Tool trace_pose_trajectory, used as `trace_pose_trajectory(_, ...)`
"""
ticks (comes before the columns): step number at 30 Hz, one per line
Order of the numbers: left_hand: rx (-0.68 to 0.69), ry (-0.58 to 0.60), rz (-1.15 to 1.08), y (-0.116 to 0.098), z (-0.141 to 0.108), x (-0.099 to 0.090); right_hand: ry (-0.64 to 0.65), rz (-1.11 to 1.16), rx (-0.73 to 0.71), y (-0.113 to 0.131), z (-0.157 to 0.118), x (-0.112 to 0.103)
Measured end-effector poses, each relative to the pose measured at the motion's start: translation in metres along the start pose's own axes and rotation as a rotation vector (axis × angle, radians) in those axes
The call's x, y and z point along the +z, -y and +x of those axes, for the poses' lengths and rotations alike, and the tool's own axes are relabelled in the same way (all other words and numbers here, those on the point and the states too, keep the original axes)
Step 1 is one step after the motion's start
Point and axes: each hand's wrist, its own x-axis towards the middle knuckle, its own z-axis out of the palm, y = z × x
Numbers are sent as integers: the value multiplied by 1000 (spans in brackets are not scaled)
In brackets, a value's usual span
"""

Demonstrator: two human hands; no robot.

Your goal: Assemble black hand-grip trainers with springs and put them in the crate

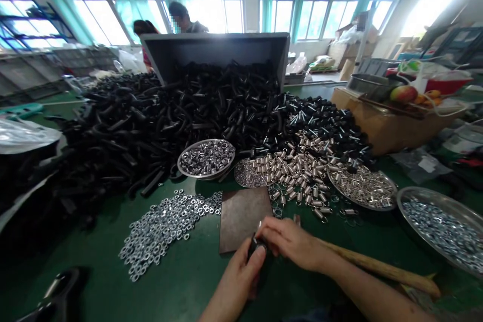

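My left hand [241,271] is closed around a small black part [257,245], mostly covered by the fingers. Above it, my right hand [283,239] is closed, its fingertips pinched at the part's top. A small shiny bit shows at those fingertips, too small to name. Both hands are over the near right edge of a flat brown metal plate [243,211]. Left of the plate spread many loose nuts [166,226]. Beyond my right hand lies a pile of metal springs [298,171]. Under my right forearm passes a wooden handle [385,269].
Black curved handles [151,121] are heaped across the back, spilling from a tipped grey bin [285,60]. Metal bowls [206,176] of small parts stand around, including one bowl [403,196] at the right. A cardboard box [377,131] bears a pan and fruit. Other people are behind.
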Motion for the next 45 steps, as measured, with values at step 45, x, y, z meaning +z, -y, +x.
trace_pose_trajectory(45, 421, -275, -447, -8, 3, -9, -208, 136, 7, 31, 5, 40)
